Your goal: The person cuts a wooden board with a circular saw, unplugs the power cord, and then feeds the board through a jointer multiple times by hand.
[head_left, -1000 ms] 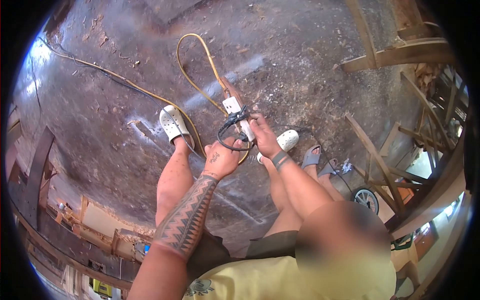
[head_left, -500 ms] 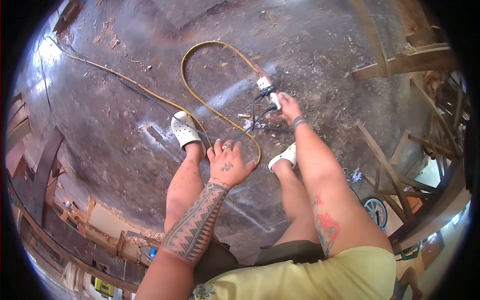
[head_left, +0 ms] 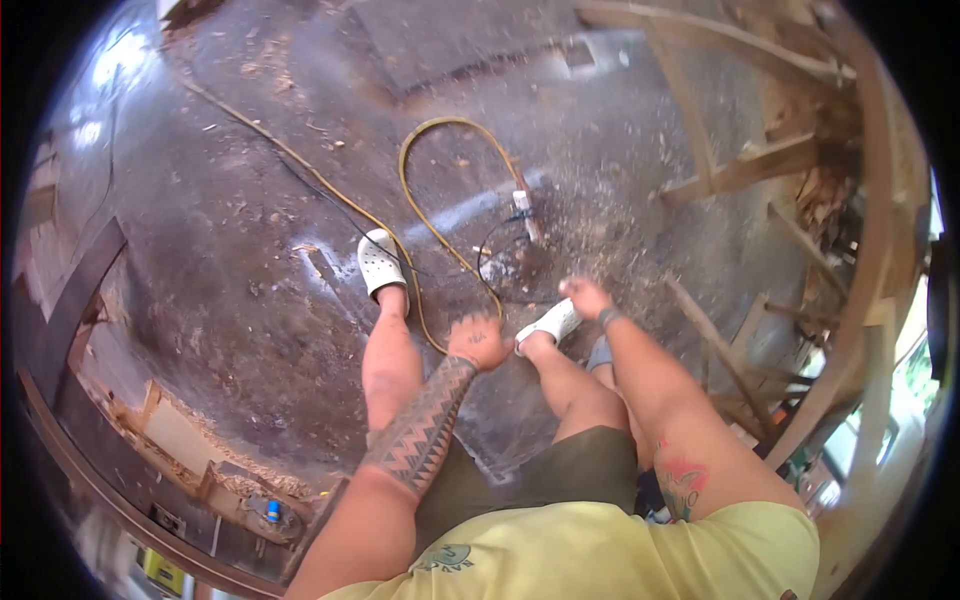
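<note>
My left hand (head_left: 480,341) hangs low over the floor, thumb apart and fingers bent downward, with no object seen in it. Beside it runs the yellow cord (head_left: 404,178), which makes a large loop. My right hand (head_left: 587,299) is above a white clog (head_left: 552,321) on my foot, its fingers loosely curved, slightly blurred and apparently without anything in them. Farther out, a white power strip (head_left: 521,201) lies on the floor at the end of the yellow cord. Black plugs and a thin black cord (head_left: 483,250) are gathered at it.
The other white clog (head_left: 379,259) stands left of the cord loop. Curved wooden frames (head_left: 745,170) rise on the right. At lower left is a wooden piece (head_left: 175,430) among shavings. Wood debris is scattered over the dark floor (head_left: 250,210).
My right hand has let go of the power strip and drawn back toward my body. The strip stays on the floor. My left hand has shifted right and nearer to me. The view has turned.
</note>
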Tool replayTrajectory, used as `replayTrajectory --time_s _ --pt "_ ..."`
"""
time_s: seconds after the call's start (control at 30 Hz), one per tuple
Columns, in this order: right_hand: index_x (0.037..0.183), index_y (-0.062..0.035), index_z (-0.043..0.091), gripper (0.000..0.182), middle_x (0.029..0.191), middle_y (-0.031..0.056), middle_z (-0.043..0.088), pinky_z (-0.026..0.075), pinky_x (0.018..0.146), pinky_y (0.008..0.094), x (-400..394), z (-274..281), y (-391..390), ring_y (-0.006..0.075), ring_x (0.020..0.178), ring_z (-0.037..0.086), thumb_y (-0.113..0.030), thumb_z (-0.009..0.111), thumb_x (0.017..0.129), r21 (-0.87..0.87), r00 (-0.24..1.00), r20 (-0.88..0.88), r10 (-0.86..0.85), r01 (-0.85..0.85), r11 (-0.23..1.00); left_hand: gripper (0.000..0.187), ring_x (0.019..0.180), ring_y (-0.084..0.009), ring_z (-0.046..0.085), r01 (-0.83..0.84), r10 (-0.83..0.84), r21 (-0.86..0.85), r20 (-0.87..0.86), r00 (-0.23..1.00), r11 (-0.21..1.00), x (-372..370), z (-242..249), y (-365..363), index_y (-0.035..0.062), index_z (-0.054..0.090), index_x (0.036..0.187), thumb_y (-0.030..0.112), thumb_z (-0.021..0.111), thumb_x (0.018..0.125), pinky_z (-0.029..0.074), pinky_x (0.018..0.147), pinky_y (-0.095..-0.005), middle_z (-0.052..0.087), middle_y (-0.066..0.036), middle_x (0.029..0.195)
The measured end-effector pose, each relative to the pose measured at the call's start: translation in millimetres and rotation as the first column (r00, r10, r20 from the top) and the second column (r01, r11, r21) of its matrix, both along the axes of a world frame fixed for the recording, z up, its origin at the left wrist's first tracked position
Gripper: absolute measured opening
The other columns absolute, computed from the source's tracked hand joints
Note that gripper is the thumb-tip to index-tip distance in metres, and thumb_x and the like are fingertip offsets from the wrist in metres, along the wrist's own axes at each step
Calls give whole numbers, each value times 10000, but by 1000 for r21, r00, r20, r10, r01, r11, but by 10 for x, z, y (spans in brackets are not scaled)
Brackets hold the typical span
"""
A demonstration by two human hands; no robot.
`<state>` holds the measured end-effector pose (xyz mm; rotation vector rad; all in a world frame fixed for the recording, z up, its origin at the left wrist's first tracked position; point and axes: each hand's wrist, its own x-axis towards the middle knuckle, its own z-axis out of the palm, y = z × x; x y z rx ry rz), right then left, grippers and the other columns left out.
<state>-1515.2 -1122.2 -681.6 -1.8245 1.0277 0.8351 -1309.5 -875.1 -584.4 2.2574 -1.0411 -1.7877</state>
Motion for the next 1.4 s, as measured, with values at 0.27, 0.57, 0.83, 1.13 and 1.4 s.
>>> replayTrajectory --time_s 0.27,0.57,0.83,1.13,1.4 --pt "1225 -88 787 485 1180 213 786 575 938 498 1358 2102 549 394 1075 748 -518 691 1022 212 794 -18 608 -591 778 563 1294 -354 692 -128 135 44 -270 953 991 328 1346 1896 141 752 1350 578 617 1021 534 1113 -493 733 -169 1382" --pt "1406 -165 738 618 1398 171 731 509 1131 472 3848 4124 981 374 1309 671 -629 655 1007 196 193 33 981 -963 183 602 1404 -351 617 -585 569 84 154 808 807 1792 3122 4363 137 696 1436 562 643 1013 485 1181 -475 677 -176 1482" --pt "1361 -142 772 575 1362 189 751 510 1123 453 5400 4456 1635 371 1285 687 -579 685 997 -53 266 -71 961 -964 262 633 1419 -348 609 -896 884 92 146 444 435 2170 3705 5400 122 678 1467 556 683 1006 472 1185 -480 680 -177 1480" --pt "1390 -132 752 641 1339 189 760 519 1120 464 7663 4154 2654 379 1292 691 -619 689 977 -43 93 -27 995 -995 92 596 1344 -335 662 -962 964 -89 86 250 257 3599 3345 5929 116 720 1421 545 697 1007 497 1152 -449 725 -159 1416" --pt "1325 -97 766 612 1278 206 775 558 1061 496 10741 4535 3561 400 1210 724 -568 742 935 -290 -157 -17 987 -944 -155 525 1291 -320 698 -980 960 -45 215 181 195 5020 3547 6605 115 770 1325 517 720 991 532 1099 -460 756 -155 1362"
